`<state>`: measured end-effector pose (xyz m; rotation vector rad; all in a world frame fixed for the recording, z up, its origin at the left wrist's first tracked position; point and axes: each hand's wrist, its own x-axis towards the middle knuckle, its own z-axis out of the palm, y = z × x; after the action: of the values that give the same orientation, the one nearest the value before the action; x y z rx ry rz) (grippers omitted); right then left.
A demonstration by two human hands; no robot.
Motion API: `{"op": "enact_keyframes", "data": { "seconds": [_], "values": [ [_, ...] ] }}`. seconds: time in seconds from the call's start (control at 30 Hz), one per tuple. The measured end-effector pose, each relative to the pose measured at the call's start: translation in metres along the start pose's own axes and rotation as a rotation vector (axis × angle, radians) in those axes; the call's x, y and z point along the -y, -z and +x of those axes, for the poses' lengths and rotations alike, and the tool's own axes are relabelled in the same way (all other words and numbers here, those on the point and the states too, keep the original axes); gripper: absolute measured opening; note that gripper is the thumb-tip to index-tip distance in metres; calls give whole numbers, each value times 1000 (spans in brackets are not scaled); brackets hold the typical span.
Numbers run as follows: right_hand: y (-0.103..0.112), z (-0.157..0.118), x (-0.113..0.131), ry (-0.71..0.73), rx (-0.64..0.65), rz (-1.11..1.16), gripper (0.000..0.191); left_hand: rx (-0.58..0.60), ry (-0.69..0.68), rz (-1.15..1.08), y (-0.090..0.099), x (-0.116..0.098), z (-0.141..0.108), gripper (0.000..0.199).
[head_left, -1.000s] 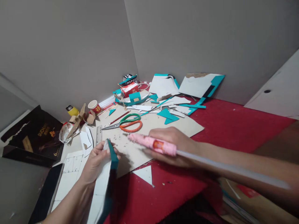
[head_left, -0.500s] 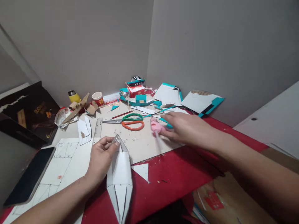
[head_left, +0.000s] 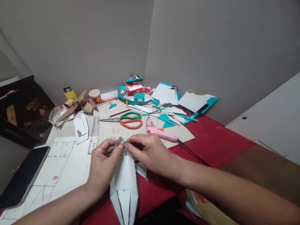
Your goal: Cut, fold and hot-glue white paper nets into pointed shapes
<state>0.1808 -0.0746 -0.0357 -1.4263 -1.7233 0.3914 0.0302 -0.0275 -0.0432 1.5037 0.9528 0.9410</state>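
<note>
A long folded white cardboard model (head_left: pixel 125 175), pointed at its far end, lies lengthwise in front of me with dark lines along its folds. My left hand (head_left: pixel 105 159) is closed on its far tip from the left, thumb on top. From the right, my right hand (head_left: pixel 148 153) pinches the other side of that tip; the fingers of both hands almost meet. A pink hot glue gun (head_left: pixel 161 132) rests on the board just beyond my right hand, its nozzle pointing away. Partly under the right hand lies a white triangular piece (head_left: pixel 141 170).
Scissors (head_left: pixel 126 120) with green and orange handles lie beyond my hands, by a clear ruler (head_left: pixel 93 136). A phone (head_left: pixel 25 176) rests on a paper with drawn lines (head_left: pixel 70 162) at left. Teal and white scraps (head_left: pixel 166 120), a paper cup (head_left: pixel 95 96) and a black box (head_left: pixel 25 112) stand farther back.
My right hand has let go of the glue gun, which now lies on the board, and has come back to pinch the model's tip. The left hand keeps its hold.
</note>
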Motion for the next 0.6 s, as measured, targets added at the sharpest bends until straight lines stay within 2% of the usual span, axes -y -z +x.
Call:
{"op": "enact_keyframes", "data": {
  "seconds": [0.17, 0.4, 0.6],
  "values": [
    [0, -1, 1, -7, -47, 37, 15, -38, -12, 59, 1, 2, -3, 29],
    [-2, -2, -1, 14, -81, 64, 14, -60, 82, 33, 0, 7, -5, 24],
    [-5, -4, -5, 56, -128, 93, 14, -78, 45, 82, -2, 5, -7, 23]
  ]
}}
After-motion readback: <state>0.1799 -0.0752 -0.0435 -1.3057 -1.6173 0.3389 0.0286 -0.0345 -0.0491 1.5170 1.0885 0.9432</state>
